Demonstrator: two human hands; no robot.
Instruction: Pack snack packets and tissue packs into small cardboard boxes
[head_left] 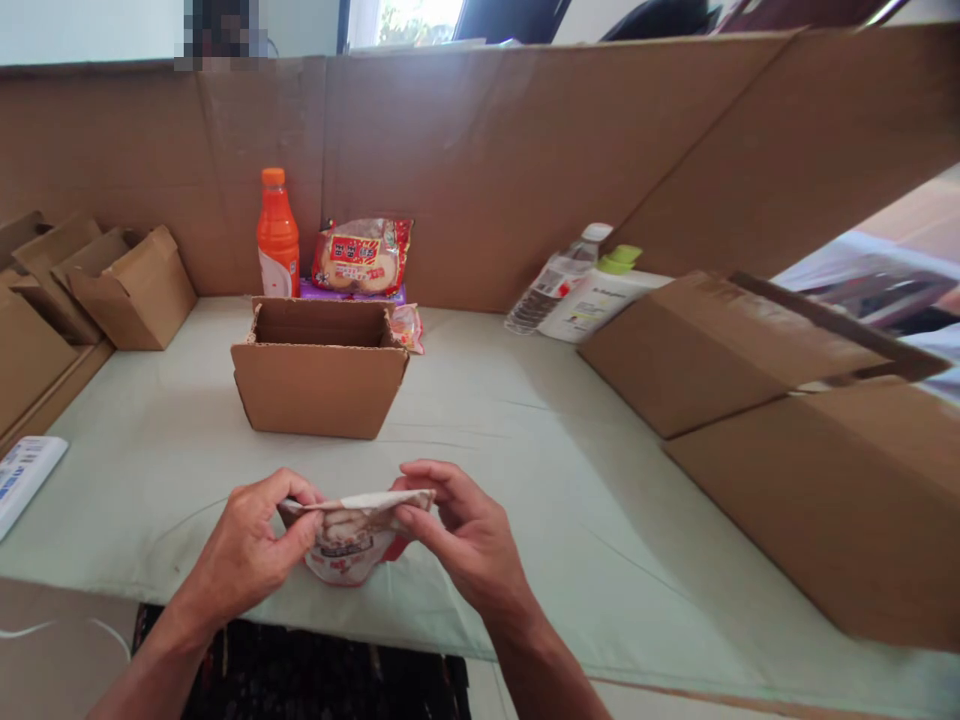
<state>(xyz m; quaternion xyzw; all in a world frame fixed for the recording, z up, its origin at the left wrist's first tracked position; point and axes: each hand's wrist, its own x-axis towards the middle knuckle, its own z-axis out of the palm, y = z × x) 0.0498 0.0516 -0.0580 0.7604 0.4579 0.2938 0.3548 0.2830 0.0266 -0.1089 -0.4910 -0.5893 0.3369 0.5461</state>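
Fingers [295,541] of the left hand [247,540] and right hand [476,530] grip a bag [349,550] by its top edge; beyond them, an open box [319,390] stands on the surface [487,390].

Head-worn view — forward, steeply down

Bright daylight reached me from the overexposed window [416,22] ahead, and a pale glare hazed the cardboard wall [465,170]. Soft shadow fell across the tablecloth [480,390] beside the boxes [832,510] on my right, which looked smeared and stretched toward the edge. The packet [346,552] I held had blurred small print.
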